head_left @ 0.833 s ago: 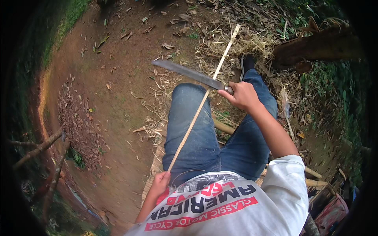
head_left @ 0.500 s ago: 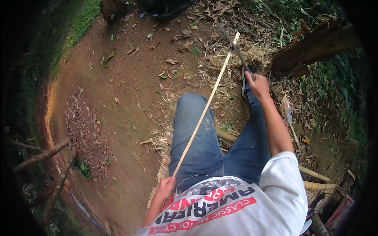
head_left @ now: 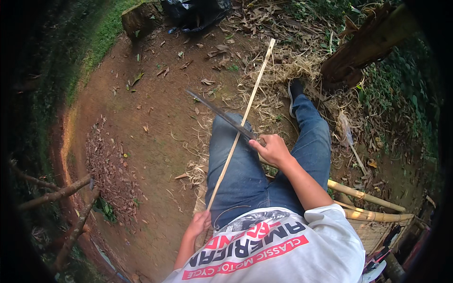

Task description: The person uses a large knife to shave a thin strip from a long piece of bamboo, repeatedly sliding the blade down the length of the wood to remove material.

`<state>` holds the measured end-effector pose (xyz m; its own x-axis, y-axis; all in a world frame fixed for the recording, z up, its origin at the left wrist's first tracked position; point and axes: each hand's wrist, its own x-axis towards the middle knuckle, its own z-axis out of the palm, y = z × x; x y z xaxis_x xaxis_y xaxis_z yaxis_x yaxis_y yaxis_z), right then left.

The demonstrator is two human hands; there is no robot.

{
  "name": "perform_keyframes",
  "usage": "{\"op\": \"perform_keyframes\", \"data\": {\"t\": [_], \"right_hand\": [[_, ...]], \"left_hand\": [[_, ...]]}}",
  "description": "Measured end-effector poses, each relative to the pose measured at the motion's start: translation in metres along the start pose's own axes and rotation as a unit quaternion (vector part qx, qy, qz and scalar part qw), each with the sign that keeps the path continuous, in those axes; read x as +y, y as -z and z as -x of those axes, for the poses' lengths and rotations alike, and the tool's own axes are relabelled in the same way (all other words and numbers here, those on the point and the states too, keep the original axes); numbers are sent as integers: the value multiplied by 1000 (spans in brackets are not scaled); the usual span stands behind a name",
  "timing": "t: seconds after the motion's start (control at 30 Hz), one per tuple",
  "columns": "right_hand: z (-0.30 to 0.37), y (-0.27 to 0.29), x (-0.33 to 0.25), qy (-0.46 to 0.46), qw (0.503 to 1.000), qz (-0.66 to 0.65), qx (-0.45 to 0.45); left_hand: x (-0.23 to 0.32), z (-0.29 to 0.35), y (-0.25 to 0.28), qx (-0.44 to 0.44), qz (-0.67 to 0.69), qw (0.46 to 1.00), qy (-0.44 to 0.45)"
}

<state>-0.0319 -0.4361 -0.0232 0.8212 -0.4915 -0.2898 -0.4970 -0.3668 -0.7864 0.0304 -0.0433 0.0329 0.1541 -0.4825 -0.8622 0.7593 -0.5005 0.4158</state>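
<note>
A long pale bamboo strip (head_left: pixel 230 158) runs slantwise from my lap, over my left thigh, to the ground ahead. Its near end is gripped in my left hand (head_left: pixel 200 222), close to my left hip. My right hand (head_left: pixel 272 149) is closed round the handle of a long dark machete (head_left: pixel 218 112), held above my left knee. The blade points to the far left and crosses the strip near the hand; whether it touches the strip I cannot tell. Fingers hide most of the handle.
Curled shavings (head_left: pixel 302 66) and dry leaves lie round my right shoe (head_left: pixel 296 89). A thick log (head_left: pixel 347 61) stands at the far right, a stump (head_left: pixel 140 21) and black plastic bag (head_left: pixel 196 16) at the back. Bamboo poles (head_left: pixel 373 214) lie beside me; branches (head_left: pixel 56 193) stick out at left.
My right hand has drawn the machete back toward me, from near the strip's far end to above my left knee. The blade has swung leftward. My left hand keeps its hold.
</note>
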Motion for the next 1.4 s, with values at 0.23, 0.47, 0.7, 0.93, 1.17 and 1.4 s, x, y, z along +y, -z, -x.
{"op": "perform_keyframes", "data": {"t": [0.23, 0.47, 0.7, 0.93, 1.17, 1.4], "right_hand": [[1, 11, -5, 91, 979, 169, -61], [-70, 67, 33, -68, 981, 167, 71], [-30, 28, 8, 47, 988, 149, -6], [-80, 63, 39, -118, 988, 86, 55], [-41, 33, 9, 67, 978, 197, -18], [-75, 40, 41, 37, 981, 189, 19]], "left_hand": [[-45, 24, 29, -13, -18, 1000, 8], [-39, 34, 32, -4, -46, 999, 20], [-56, 32, 33, -7, -13, 999, 40], [-56, 42, 44, -8, -50, 999, 17], [-60, 46, 40, 4, -45, 998, 32], [-59, 49, 36, 25, -54, 998, 12]]}}
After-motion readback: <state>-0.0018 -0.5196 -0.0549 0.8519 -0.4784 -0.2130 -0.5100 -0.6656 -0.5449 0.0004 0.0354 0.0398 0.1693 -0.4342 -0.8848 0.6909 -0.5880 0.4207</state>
